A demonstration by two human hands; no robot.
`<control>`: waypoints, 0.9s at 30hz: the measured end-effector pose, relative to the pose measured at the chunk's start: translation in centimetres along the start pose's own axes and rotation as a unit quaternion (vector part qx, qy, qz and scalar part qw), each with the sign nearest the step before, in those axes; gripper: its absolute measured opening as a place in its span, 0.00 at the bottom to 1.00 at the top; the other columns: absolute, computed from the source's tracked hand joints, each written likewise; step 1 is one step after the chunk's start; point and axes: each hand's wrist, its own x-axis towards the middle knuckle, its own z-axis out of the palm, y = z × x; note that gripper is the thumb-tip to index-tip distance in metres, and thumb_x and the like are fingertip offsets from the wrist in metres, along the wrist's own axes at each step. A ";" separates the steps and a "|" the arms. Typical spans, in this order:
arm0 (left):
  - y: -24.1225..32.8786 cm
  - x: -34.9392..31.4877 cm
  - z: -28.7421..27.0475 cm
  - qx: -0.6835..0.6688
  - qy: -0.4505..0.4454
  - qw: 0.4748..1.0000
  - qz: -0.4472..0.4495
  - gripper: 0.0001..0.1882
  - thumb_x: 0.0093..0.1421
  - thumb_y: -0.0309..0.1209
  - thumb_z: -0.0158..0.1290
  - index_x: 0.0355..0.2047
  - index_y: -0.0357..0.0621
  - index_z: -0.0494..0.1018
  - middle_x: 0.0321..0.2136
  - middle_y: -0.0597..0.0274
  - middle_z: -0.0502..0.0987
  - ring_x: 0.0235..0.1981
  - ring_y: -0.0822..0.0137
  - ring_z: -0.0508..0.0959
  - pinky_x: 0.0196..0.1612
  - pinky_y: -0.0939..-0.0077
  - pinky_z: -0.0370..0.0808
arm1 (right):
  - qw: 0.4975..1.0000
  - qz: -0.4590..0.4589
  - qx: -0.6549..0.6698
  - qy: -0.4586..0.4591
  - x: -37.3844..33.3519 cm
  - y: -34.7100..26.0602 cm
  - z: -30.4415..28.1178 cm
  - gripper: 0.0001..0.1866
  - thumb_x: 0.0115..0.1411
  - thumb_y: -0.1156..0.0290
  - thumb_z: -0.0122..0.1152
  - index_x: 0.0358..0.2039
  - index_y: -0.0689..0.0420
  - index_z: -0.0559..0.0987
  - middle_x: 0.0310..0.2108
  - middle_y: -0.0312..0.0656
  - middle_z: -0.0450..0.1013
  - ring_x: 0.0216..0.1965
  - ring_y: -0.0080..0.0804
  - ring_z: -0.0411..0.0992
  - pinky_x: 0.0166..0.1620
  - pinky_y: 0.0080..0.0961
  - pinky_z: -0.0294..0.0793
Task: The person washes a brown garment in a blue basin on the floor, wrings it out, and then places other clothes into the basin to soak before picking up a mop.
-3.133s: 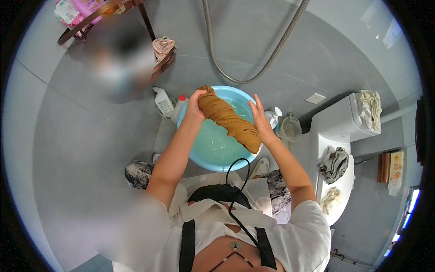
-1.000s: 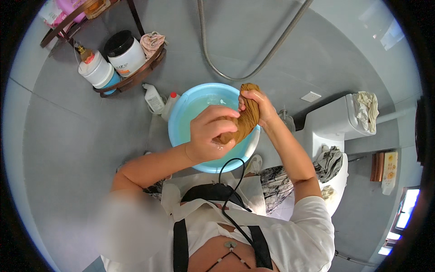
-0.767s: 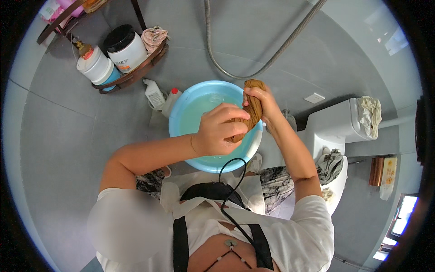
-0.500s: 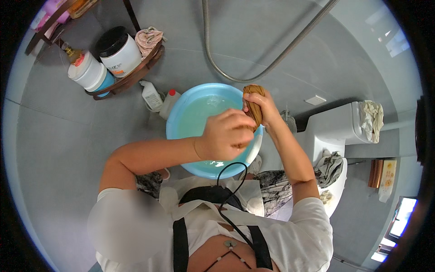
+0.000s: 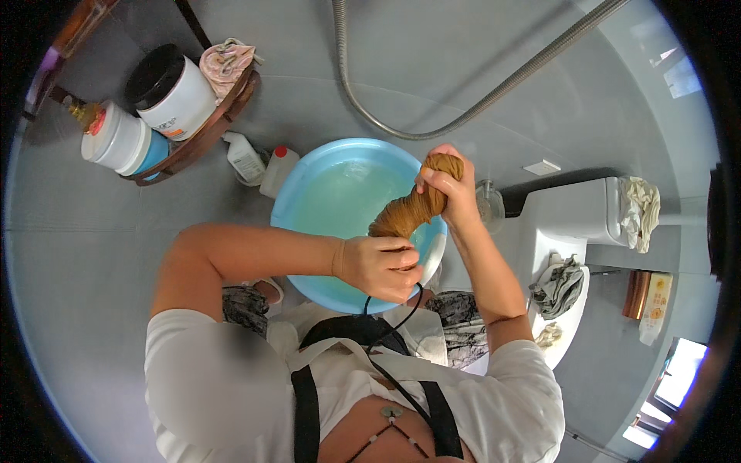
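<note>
A twisted brown cloth (image 5: 407, 213) runs slantwise between my two hands, above the right side of a light-blue basin (image 5: 285, 197). Pale bluish-green water (image 5: 332, 193) fills much of the basin. My left hand (image 5: 378, 267) is closed round the cloth's lower, nearer end, over the basin's near part. At the upper, farther end my right hand (image 5: 451, 193) grips the bunched cloth, its fingers wrapped round it. The tips of both ends are partly hidden by my fingers.
A metal shower hose (image 5: 463, 116) loops beyond the basin. Left of it stand a white bottle (image 5: 245, 160), a red-capped jug (image 5: 279, 171) and a corner shelf (image 5: 197, 143) with tubs. A white toilet (image 5: 567, 208) with grey cloth (image 5: 557, 288) on it is to the right.
My left hand has moved nearer to my body and turned, so a longer stretch of the twisted cloth shows between my hands. The right hand stays at the upper end.
</note>
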 end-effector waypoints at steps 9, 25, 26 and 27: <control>-0.4 -3.9 2.3 -0.041 -0.054 0.994 0.084 0.07 0.39 0.32 0.49 0.16 0.47 0.63 0.25 0.65 0.68 0.30 0.67 0.69 0.34 0.74 0.70 | 0.994 -0.008 -0.038 0.103 -1.5 3.0 -0.3 0.08 0.44 0.76 0.55 0.25 0.61 0.67 0.17 0.38 0.65 0.17 0.27 0.65 0.24 0.22 0.66; -0.7 -4.4 1.0 -0.033 -0.147 0.987 -0.058 0.04 0.41 0.30 0.49 0.18 0.49 0.64 0.25 0.64 0.66 0.30 0.63 0.67 0.34 0.71 0.68 | 0.963 -0.056 0.087 0.249 -3.7 3.5 -0.7 0.09 0.45 0.71 0.59 0.26 0.58 0.69 0.20 0.38 0.67 0.20 0.25 0.65 0.26 0.20 0.66; -1.1 -4.4 0.6 -0.033 -0.105 0.962 -0.251 0.04 0.43 0.30 0.50 0.21 0.48 0.66 0.26 0.66 0.67 0.31 0.62 0.68 0.36 0.67 0.68 | 0.949 -0.044 0.154 0.270 -3.8 3.3 -1.7 0.09 0.45 0.71 0.58 0.26 0.57 0.69 0.20 0.38 0.66 0.20 0.27 0.65 0.26 0.21 0.66; -1.4 -4.4 0.0 -0.033 -0.060 0.898 -0.435 0.05 0.46 0.31 0.50 0.25 0.47 0.68 0.26 0.67 0.68 0.31 0.62 0.68 0.38 0.64 0.67 | 0.930 -0.030 0.222 0.290 -4.1 3.1 -2.6 0.09 0.46 0.70 0.58 0.26 0.56 0.69 0.20 0.38 0.66 0.20 0.28 0.64 0.26 0.22 0.66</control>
